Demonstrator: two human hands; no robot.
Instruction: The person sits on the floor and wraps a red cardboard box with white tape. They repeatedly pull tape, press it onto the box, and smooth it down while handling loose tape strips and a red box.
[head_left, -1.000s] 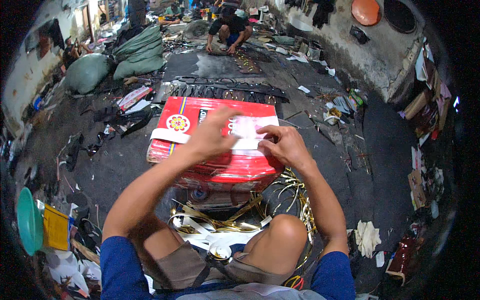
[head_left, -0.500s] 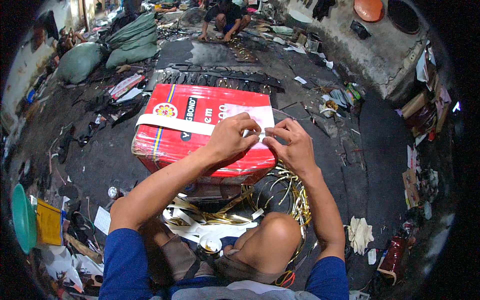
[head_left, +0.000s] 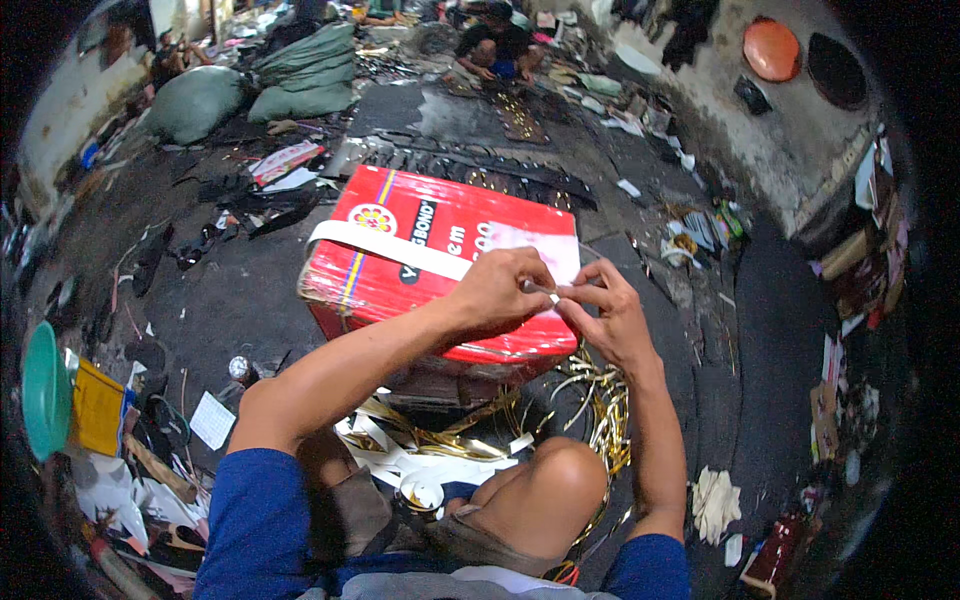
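A red cardboard box (head_left: 475, 335), wrapped in clear tape, stands in front of my knees. Across its top runs a flat white strip (head_left: 390, 246), its far end curling over the left edge. My left hand (head_left: 505, 290) is closed in a pinch over the strip's right end. Facing it, my right hand (head_left: 610, 315) pinches the same small white end, fingertips almost meeting the left ones. A pale pinkish sheet (head_left: 562, 255) lies on the box under and behind the hands. How the strip is folded between the fingers is mostly hidden.
Gold strips (head_left: 612, 420) lie coiled beside my right knee. White strips (head_left: 375, 445) and a small round container (head_left: 422, 488) are between my legs. Rows of black pieces (head_left: 470, 165) lie beyond the box. Farther off, another person (head_left: 495, 50) crouches near green sacks (head_left: 195, 103).
The view has shifted, so the scene sits farther right and the box a little lower. My fingertips still pinch the strip's end, slightly rearranged. The crouching person has drawn their hands in.
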